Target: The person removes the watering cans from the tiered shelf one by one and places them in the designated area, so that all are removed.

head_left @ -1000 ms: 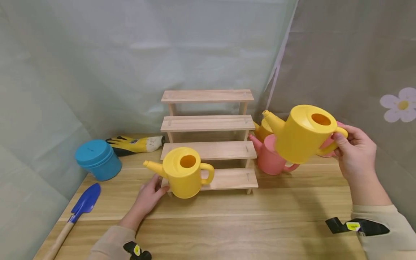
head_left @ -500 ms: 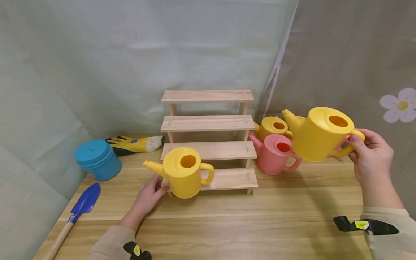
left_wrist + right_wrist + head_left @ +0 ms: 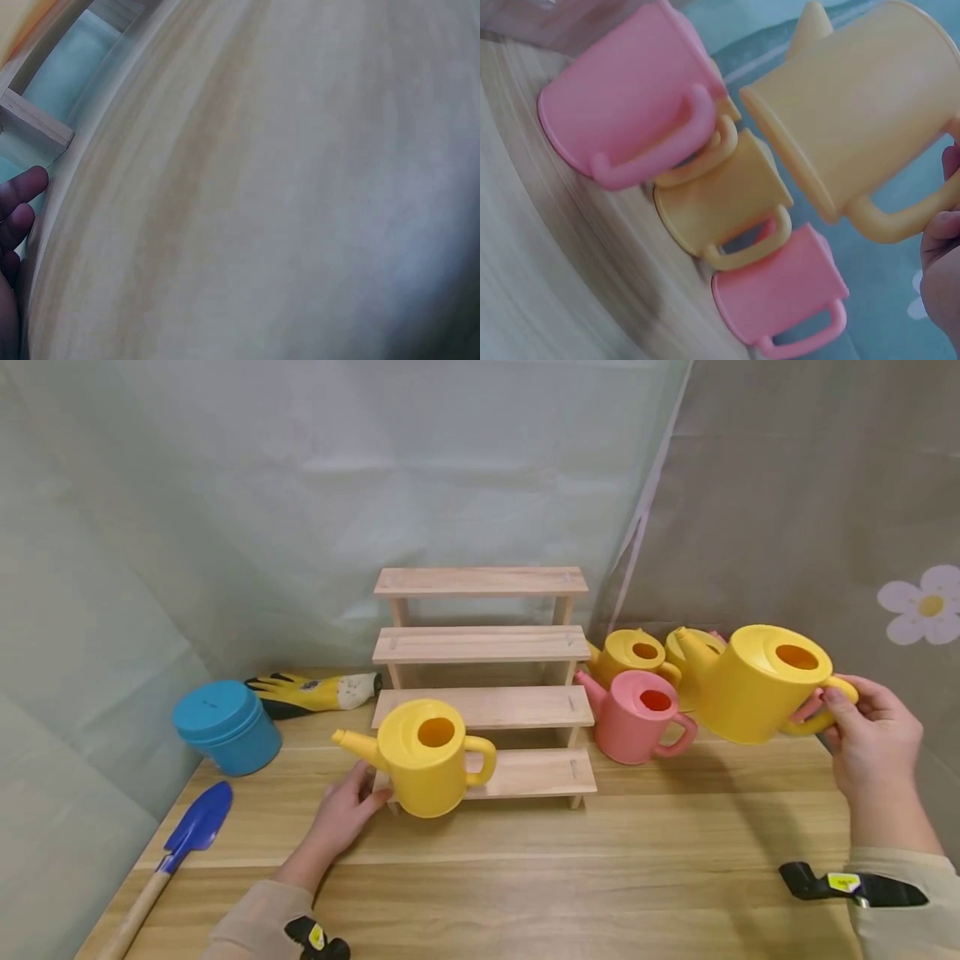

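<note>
In the head view, my right hand (image 3: 873,735) grips the handle of a yellow watering can (image 3: 761,685), held up at the right with its spout to the left. A second yellow watering can (image 3: 423,768) is at the bottom step of the wooden stepped stand (image 3: 483,707), its base covering part of the front edge. My left hand (image 3: 345,814) holds the left end of that step, thumb at the board. In the left wrist view its curled fingers (image 3: 19,199) show beside a stand leg. Below the raised can, a pink watering can (image 3: 633,718) stands on the table.
More yellow watering cans (image 3: 630,656) stand behind the pink one; another pink watering can (image 3: 780,285) shows in the right wrist view. At the left are a lidded blue pot (image 3: 228,727), a yellow-black glove (image 3: 315,693) and a blue trowel (image 3: 198,822). Curtains hang behind.
My right hand has carried the yellow watering can to the right and slightly down, uncovering cans behind it. My left hand and the can on the step have stayed put.
</note>
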Demonstrator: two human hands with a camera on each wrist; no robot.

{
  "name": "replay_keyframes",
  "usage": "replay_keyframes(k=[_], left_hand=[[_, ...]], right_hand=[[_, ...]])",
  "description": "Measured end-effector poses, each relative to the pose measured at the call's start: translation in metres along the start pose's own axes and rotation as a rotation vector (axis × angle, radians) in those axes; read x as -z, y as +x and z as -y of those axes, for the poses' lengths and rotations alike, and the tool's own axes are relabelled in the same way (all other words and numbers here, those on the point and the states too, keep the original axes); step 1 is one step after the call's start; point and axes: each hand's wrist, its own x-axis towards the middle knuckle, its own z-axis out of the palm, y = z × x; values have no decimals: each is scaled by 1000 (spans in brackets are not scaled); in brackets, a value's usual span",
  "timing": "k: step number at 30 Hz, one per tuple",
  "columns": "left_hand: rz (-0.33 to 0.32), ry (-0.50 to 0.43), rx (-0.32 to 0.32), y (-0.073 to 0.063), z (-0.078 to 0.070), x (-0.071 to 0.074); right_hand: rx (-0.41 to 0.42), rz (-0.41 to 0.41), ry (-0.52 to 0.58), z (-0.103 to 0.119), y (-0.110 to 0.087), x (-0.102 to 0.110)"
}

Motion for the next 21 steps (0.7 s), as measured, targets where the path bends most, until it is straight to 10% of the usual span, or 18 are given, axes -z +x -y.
replay_keyframes(k=[21], left_hand=[[-10,-5,-15,-1,-1,0]], right_hand=[[-199,-1,-174,-33,3,37]])
